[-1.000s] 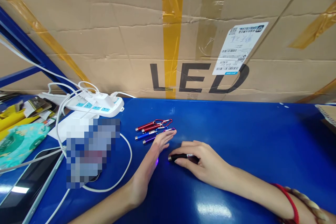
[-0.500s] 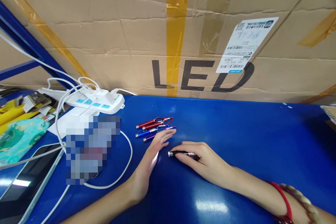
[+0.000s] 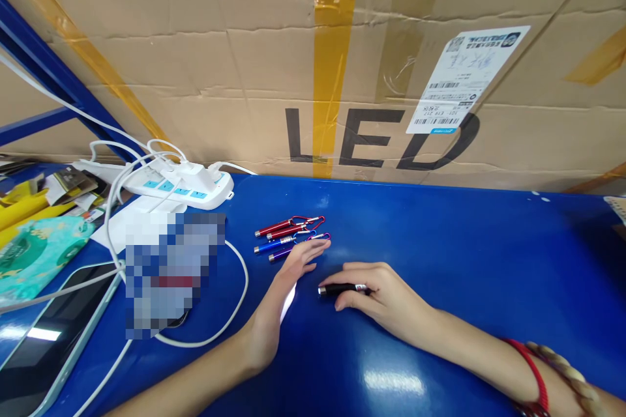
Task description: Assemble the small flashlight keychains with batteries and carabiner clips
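My right hand point(image 3: 379, 296) rests on the blue table point(image 3: 464, 254) and grips a small black penlight point(image 3: 337, 288) whose silver tip points left. A white spot of light falls on the palm of my left hand point(image 3: 286, 293). That hand stands on its edge with the fingers stretched out, about a finger's width from the tip. Just beyond my left fingertips lie several small penlights with clips point(image 3: 288, 238), red, blue and purple.
A big cardboard box marked LED point(image 3: 372, 65) walls off the back of the table. At the left are a white power strip point(image 3: 180, 186) with cables, a blurred-out object point(image 3: 169, 273), a tablet point(image 3: 44, 339) and packets point(image 3: 34, 254).
The light on my left palm went from a faint purple dot to a bright white patch. My right hand shifted the black penlight slightly; the view rose a little.
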`<state>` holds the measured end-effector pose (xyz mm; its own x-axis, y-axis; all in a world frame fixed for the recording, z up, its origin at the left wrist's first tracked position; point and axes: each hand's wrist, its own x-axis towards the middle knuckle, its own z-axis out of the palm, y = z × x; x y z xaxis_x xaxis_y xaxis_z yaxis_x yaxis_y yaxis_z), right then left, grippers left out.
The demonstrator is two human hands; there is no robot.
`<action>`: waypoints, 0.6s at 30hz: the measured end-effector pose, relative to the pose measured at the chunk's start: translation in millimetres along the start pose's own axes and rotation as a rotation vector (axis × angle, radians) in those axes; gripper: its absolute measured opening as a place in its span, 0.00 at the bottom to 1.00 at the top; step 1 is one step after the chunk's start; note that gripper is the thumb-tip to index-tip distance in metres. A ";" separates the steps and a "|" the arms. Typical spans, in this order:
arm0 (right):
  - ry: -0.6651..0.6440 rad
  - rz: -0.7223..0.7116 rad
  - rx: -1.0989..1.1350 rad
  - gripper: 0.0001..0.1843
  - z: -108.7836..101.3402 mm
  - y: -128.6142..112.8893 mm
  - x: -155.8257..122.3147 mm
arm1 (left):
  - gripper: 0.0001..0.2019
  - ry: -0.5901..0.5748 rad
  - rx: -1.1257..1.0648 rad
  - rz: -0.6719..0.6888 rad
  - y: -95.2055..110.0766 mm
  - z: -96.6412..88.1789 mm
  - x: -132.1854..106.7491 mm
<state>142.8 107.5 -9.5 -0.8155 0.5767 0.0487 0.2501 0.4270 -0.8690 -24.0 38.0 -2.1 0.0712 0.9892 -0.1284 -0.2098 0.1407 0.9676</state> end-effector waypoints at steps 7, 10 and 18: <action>0.021 0.006 0.012 0.12 2.3 -0.4 -0.5 | 0.20 -0.025 0.018 0.004 -2.5 -0.9 -2.1; 0.037 0.020 -0.017 0.13 4.0 -0.2 0.1 | 0.20 -0.027 0.030 0.019 -2.7 -0.4 -1.9; 0.014 0.020 -0.011 0.12 1.9 -1.6 -1.7 | 0.20 -0.019 0.029 0.025 -3.7 0.0 -0.6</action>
<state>142.8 104.5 -9.2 -0.8030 0.5947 0.0385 0.2722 0.4234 -0.8641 -23.3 36.9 -5.6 0.0850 0.9913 -0.1003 -0.1829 0.1145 0.9764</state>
